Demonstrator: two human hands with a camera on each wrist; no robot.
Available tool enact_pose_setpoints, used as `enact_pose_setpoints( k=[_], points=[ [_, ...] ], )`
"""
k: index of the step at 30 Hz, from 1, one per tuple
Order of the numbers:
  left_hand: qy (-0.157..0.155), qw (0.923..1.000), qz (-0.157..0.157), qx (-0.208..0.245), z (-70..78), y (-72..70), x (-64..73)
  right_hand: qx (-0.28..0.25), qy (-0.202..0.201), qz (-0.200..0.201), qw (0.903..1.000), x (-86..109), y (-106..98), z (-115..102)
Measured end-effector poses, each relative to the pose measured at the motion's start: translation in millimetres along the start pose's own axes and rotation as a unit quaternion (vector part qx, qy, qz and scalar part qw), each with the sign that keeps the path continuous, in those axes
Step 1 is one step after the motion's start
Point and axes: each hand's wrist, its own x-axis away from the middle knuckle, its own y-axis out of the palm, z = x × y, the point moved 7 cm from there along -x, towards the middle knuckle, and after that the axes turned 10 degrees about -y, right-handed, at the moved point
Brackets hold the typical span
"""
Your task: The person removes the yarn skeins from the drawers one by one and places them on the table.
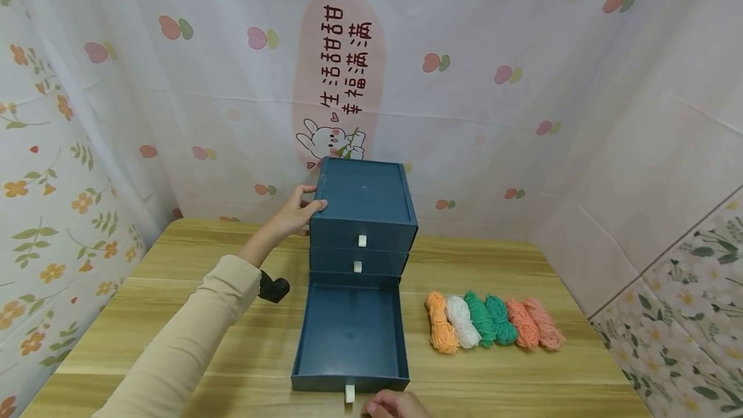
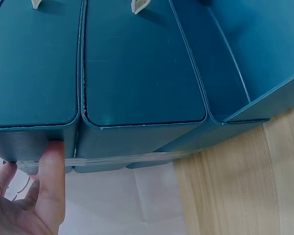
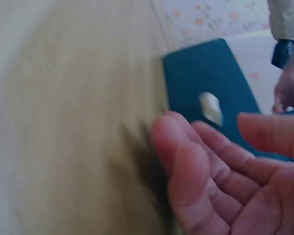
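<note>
A dark blue cabinet of three stacked drawers (image 1: 366, 192) stands on the table. Its bottom drawer (image 1: 354, 334) is pulled out and holds nothing; the upper two are closed. My left hand (image 1: 293, 215) rests against the cabinet's upper left side, fingertips at the top edge. In the left wrist view, fingers of that hand (image 2: 39, 205) press the side panel. Just right of the bottom drawer's white pull tab (image 1: 349, 394) is my right hand (image 1: 397, 405), partly cut off by the frame. The right wrist view shows that hand (image 3: 225, 181) with loosely bent fingers and nothing held.
Several yarn skeins (image 1: 493, 321) lie in a row right of the drawer: orange, white, green and pink ones. A black object (image 1: 274, 287) shows beside the left sleeve. Behind the wooden table (image 1: 464, 379) hangs a printed white curtain (image 1: 464, 115).
</note>
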Motion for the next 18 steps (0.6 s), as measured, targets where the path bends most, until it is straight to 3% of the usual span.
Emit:
enact_pose_setpoints(
  k=[5,9,13,18],
  points=[
    [0.0,1.0,0.0,0.003,-0.2,-0.3,-0.3,-0.031,-0.039,0.003,0.9988,-10.7,13,5],
    [-0.003,1.0,0.003,0.005,0.0,-1.1,-0.4,-0.069,0.013,0.034,0.997,-14.2,18,14],
    [-0.004,1.0,0.003,0.007,0.6,-1.0,-0.1,-0.061,0.064,0.068,0.9937,-14.3,18,21],
    [-0.005,1.0,0.001,0.0,0.3,-0.1,-0.5,-0.073,0.068,0.082,0.9916,-15.4,16,22]
  ],
)
